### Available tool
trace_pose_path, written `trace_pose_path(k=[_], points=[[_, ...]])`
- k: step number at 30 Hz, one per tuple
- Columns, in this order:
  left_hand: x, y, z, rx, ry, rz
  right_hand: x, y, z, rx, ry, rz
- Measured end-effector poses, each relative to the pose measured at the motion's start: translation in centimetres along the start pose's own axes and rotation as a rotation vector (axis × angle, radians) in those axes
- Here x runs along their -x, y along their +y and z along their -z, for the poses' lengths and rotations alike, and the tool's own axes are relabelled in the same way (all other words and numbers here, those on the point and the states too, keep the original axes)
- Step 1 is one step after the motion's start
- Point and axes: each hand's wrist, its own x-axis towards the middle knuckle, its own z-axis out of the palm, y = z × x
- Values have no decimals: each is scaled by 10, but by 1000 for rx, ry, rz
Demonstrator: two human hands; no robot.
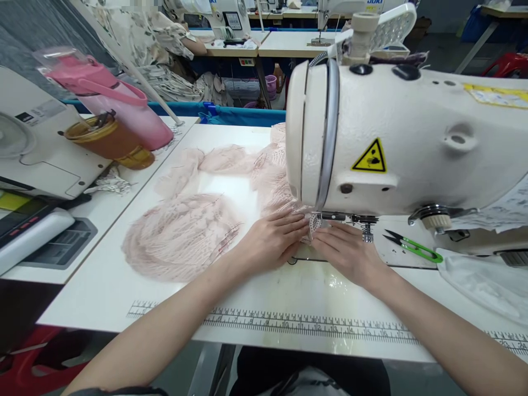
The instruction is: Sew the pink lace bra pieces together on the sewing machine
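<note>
Pale pink lace fabric [181, 236] spreads in loose folds over the left of the white table and runs under the head of a white sewing machine [396, 137]. My left hand [274, 239] lies flat on the lace at the machine's needle area, fingers stretched out. Just right of it, my right hand [346, 250] rests palm down by the lace edge [315, 223], its fingers extended under the machine head. The needle itself is hidden. Green thread snips [414, 247] lie to the right of my right hand.
A printed ruler [289, 323] follows the table's front edge. Left stand a pink bottle [119, 104], an amber cup [111, 140] and another machine [41, 137]. White cloth [490, 280] lies at the right. Across the aisle, a person in patterned clothing [136, 38] sits near more machines.
</note>
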Motion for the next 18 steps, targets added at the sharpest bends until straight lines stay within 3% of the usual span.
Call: trace_pose_path(k=[10,18], points=[[1,3,-7,-41,59,46,4,4,-5,44,-42,-27],[1,5,-9,-101,59,60,5,3,0,42,-82,-154]])
